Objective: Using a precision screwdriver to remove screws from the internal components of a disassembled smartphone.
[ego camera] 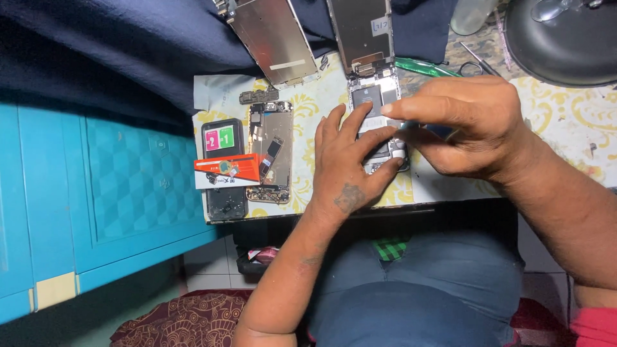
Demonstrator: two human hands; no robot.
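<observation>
An opened phone body (375,96) lies on the patterned work surface (565,122), its screen panel (360,29) folded up and away at the top. My left hand (350,164) rests flat on the phone's lower half, fingers spread, holding it down. My right hand (466,125) reaches across from the right with fingers pinched together over the phone's middle; whatever it pinches is hidden. The phone's lower end is covered by both hands.
A second opened phone shell (271,151) lies left of it, with its screen panel (273,38) above. A black phone (223,167) carries a small orange-and-white box (226,171). A green tool (421,66), tweezers (475,61), a dark bowl-shaped object (565,38) and a turquoise cabinet (103,193) surround.
</observation>
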